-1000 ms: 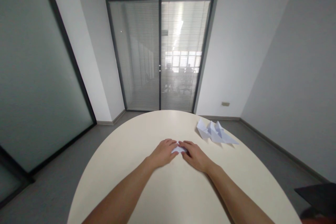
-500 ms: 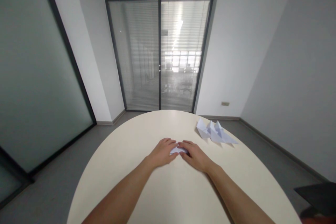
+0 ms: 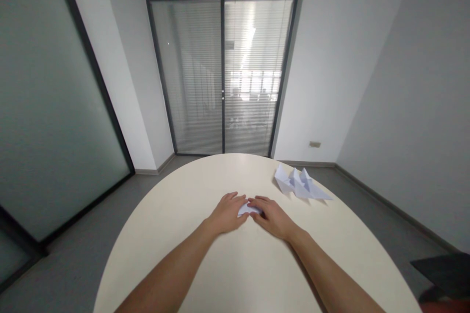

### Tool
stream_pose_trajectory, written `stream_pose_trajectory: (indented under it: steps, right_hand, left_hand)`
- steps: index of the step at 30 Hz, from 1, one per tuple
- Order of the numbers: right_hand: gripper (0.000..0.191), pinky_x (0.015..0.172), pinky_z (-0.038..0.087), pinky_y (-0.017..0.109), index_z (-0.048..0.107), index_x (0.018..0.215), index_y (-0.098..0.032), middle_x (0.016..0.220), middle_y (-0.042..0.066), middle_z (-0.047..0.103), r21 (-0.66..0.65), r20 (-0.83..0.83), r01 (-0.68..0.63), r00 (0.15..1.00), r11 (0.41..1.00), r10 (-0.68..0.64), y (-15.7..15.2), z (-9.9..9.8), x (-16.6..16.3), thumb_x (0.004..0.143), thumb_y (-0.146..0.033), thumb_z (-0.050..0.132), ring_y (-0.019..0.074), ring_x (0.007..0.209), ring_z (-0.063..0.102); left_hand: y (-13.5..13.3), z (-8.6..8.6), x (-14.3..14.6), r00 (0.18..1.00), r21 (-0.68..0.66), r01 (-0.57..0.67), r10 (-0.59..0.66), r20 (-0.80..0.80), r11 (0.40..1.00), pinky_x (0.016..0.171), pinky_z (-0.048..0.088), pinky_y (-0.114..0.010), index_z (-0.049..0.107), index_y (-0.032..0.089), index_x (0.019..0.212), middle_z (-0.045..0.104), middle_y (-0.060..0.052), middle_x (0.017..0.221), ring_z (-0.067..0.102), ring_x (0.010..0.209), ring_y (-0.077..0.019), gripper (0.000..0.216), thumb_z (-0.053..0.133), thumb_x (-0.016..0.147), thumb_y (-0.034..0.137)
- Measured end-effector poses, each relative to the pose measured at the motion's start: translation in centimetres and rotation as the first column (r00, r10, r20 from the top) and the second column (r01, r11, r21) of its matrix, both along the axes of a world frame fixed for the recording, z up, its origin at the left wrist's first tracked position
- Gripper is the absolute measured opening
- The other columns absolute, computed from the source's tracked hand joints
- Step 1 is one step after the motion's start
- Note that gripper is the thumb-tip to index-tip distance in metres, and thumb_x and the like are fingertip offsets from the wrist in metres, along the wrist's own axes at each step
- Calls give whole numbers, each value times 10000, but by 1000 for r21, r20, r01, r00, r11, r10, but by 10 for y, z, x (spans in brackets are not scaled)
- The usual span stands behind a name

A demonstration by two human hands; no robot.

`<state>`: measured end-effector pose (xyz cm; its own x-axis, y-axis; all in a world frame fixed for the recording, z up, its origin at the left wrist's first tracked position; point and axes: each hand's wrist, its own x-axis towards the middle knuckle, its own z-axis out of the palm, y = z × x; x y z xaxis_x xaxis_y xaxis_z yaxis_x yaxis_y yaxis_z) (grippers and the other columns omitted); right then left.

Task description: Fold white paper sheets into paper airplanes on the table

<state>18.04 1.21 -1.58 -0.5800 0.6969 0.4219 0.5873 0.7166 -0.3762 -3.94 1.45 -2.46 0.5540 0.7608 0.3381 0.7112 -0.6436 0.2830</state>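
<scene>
Left grip [image 3: 230, 211] has the 9 o'clock end of a small white folded paper [image 3: 250, 208], right grip [image 3: 270, 215] the 3 o'clock end. Both grasping: my fingers curl over the far side, thumbs at the near edge, fingertips almost meeting at 12. Can't tell how hard I'm squeezing; fold detail mostly covered by my hands. Paper sits low at the counter [image 3: 235, 264], straight ahead of me at 12, between my hands. At 2 o'clock from it, near the far rim and apart from my right grip: white folded paper shapes [image 3: 300, 186], bunched, three peaks up, one long point aimed toward 4. Beyond the counter, 12 o'clock: dark-framed glass panels [image 3: 253, 63] with blinds. Frosted glass [image 3: 62, 117] at 10. Small wall plate [image 3: 315, 144] at 1. Dark object [image 3: 446, 271] at 4, cut off, can't identify.
</scene>
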Motion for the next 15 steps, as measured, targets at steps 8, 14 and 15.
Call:
stream_pose_trajectory:
  steps: [8, 14, 15]
  right_hand:
    - [326, 1133, 384, 492, 688, 1234, -287, 1279, 58, 681, 16, 26, -68, 997, 998, 68, 1, 4, -1, 972, -296, 496, 246, 1254, 583]
    - [309, 1141, 368, 505, 715, 1186, -276, 1255, 67, 694, 33, 55, -79, 996, 996, 77, 1, 8, 1, 962, -269, 502, 238, 1235, 601]
    - [310, 1144, 367, 502, 720, 1178, -275, 1254, 64, 694, 32, 64, -67, 996, 997, 64, 1, 8, 1, 962, -266, 497, 237, 1231, 603]
  left_hand:
    - [-3, -3, 2, 995, 28, -92, 93, -34, 995, 1149, 297, -519, 575, 222, 1338, 541, -77, 1447, 435, 1360, -329, 433, 493, 954, 403]
    - [-3, -5, 3, 991, 44, -131, 132, -21, 990, 1154, 284, -524, 581, 214, 1323, 562, -85, 1423, 426, 1362, -338, 437, 494, 947, 419]
    - [-3, -5, 3, 992, 45, -127, 128, -22, 991, 1153, 285, -521, 581, 214, 1322, 563, -85, 1422, 428, 1361, -337, 436, 497, 946, 418]
